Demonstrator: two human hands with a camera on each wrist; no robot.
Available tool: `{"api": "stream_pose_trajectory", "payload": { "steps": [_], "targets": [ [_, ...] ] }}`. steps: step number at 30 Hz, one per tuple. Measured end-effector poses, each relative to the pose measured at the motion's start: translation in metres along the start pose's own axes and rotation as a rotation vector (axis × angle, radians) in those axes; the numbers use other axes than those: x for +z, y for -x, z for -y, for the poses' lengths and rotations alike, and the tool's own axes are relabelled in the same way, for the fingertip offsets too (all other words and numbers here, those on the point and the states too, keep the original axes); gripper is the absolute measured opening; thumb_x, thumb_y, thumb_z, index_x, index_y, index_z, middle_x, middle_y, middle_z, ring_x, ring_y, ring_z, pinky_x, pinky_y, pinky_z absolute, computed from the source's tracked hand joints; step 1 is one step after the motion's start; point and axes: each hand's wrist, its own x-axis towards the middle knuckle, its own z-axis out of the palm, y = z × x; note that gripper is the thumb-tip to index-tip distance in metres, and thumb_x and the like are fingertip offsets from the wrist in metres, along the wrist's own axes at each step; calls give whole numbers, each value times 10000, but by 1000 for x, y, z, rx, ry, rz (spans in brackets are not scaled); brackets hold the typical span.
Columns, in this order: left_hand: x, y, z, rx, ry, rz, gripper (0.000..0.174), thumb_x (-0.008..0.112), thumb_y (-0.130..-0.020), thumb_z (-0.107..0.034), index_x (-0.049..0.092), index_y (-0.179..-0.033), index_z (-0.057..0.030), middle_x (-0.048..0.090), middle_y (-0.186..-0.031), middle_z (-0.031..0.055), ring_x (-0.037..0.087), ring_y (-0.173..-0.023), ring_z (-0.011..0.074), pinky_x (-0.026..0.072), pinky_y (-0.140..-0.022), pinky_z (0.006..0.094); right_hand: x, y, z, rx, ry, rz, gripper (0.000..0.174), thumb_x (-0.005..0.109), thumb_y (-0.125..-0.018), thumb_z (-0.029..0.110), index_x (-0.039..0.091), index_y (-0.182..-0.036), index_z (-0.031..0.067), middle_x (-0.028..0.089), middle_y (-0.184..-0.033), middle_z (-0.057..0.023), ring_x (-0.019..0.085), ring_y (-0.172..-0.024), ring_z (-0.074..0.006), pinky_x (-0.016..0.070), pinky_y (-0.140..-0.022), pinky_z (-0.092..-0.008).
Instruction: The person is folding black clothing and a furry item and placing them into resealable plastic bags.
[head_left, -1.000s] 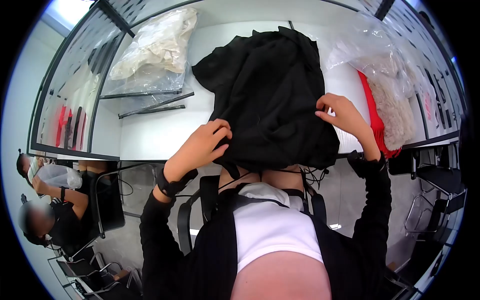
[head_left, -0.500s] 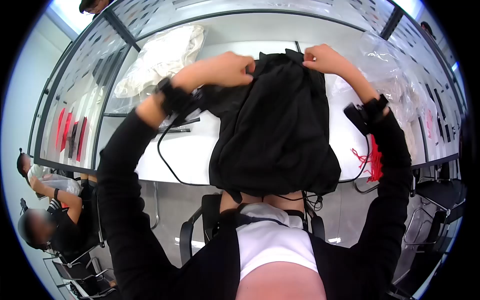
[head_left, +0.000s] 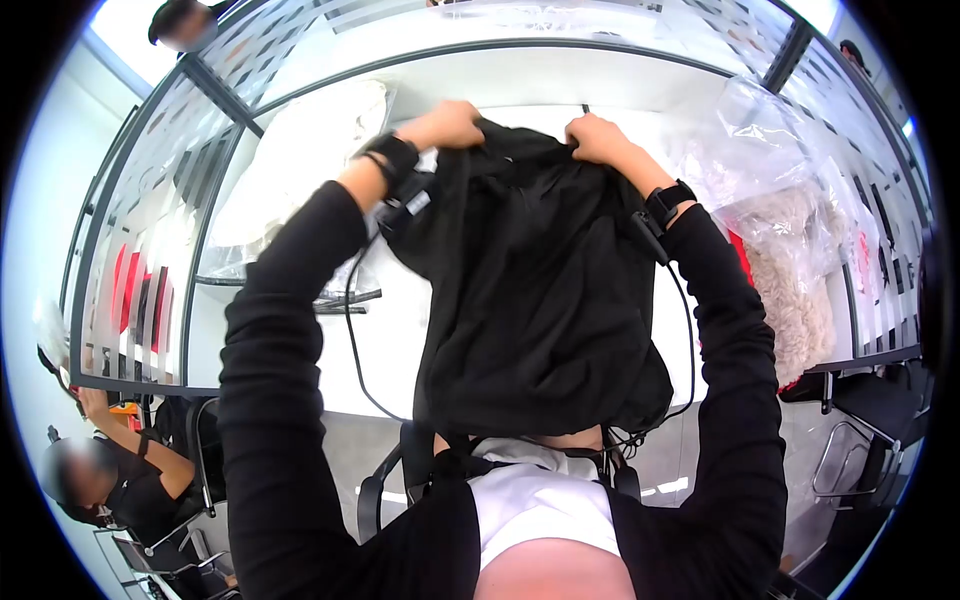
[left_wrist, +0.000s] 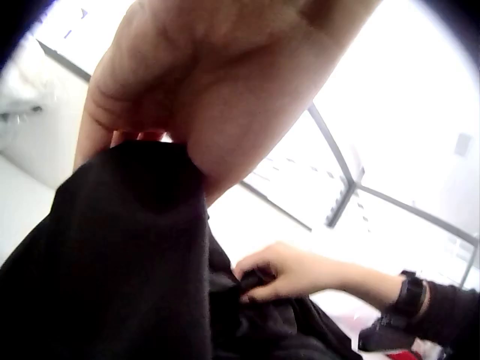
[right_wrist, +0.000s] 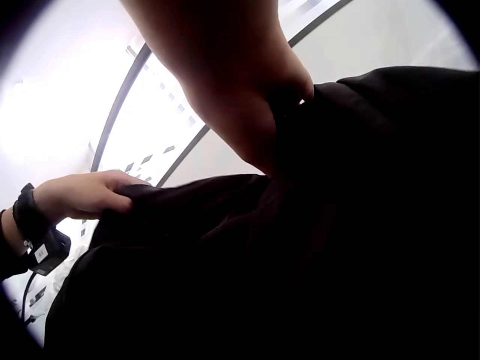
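Observation:
A black garment (head_left: pixel 540 290) is spread over the desk, its lower edge hanging past the front towards the person's lap. At its far left corner the left hand (head_left: pixel 452 126) pinches the cloth between thumb and fingers. The right hand (head_left: pixel 600 140) grips the far edge a short way to the right. Between the two hands the far edge is raised and sags in folds. In the left wrist view a fold of black cloth (left_wrist: pixel 127 247) hangs from the left hand's fingers. The right wrist view shows the cloth (right_wrist: pixel 360 225) bunched at the right thumb.
On the white desk (head_left: pixel 355 370), a clear bag with pale cloth (head_left: pixel 310 150) lies at left, near black strips (head_left: pixel 350 297). A clear bag (head_left: pixel 750 130) and beige fluffy fabric (head_left: pixel 795 270) over something red lie at right. Low partitions surround the desk; cables hang from both wrists.
Both hands went from the garment's near sides to its far edge, took hold there and lifted it. The left hand has since moved slightly left, the right hand slightly down and left.

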Motion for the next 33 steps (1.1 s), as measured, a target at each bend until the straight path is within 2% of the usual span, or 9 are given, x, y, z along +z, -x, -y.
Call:
{"api": "stream_pose_trajectory", "payload": {
  "steps": [2,4,10,14,16,24,28,29,33],
  "targets": [
    [-42,16,19,-155,192,-120,332,589,-711,-298,648,-936,-59,640,-885,170,618,-836,315,491,-748,356,-4,4,-15,17,-26,-175,173,612,-644,122,601,-801,51,609,-827,-138,581,-813,-322,478,-687,-418],
    [-60,24,63,-107,151,-487,301,570,-728,-280,646,-934,-73,646,-827,143,633,-748,265,502,-677,332,-7,3,-37,21,136,-404,151,584,-664,83,566,-806,37,575,-821,-157,568,-799,-347,470,-662,-437],
    [-136,104,120,-335,640,-827,285,530,-802,-181,582,-1051,-50,616,-781,64,591,-649,156,485,-567,297,-74,46,-99,102,340,-673,246,489,-725,-17,428,-959,22,477,-942,-197,544,-803,-402,456,-651,-471],
    [-163,161,165,-278,944,-998,252,517,-838,-136,548,-1061,-25,592,-845,45,575,-737,138,475,-636,288,-135,97,-124,299,393,-765,224,432,-783,8,406,-1003,39,474,-976,-234,545,-817,-431,455,-670,-480],
    [-162,181,183,-326,1106,-1127,239,494,-840,-110,542,-1055,-17,584,-933,80,573,-816,159,472,-685,325,-154,118,-157,367,425,-873,267,543,-746,56,426,-983,20,501,-978,-244,572,-802,-427,481,-675,-476],
    [-97,229,244,-556,1073,-1236,335,500,-821,-43,447,-1148,8,531,-994,144,578,-819,214,510,-667,313,-169,196,-188,779,156,-707,209,459,-794,115,466,-933,-41,593,-837,-293,588,-798,-449,472,-704,-498],
    [-84,223,187,-431,1172,-1159,452,456,-748,69,449,-1181,-63,508,-1042,130,556,-880,211,500,-706,305,-162,191,-201,802,-38,-538,253,443,-760,54,489,-985,-55,614,-780,-240,632,-732,-368,519,-637,-417],
    [-81,221,184,-341,1181,-1088,487,440,-728,90,452,-1185,-77,502,-1057,127,548,-899,206,492,-723,294,-165,184,-200,895,-383,-441,294,428,-760,40,489,-1040,-25,618,-836,-171,639,-752,-283,528,-609,-374],
    [-80,213,177,-192,1086,-924,532,434,-672,94,471,-1174,-75,499,-1085,119,519,-971,198,452,-803,271,-143,166,-206,764,-780,-678,360,439,-762,61,470,-1120,41,547,-1006,-118,586,-816,-189,513,-682,-340]
  ]
}}
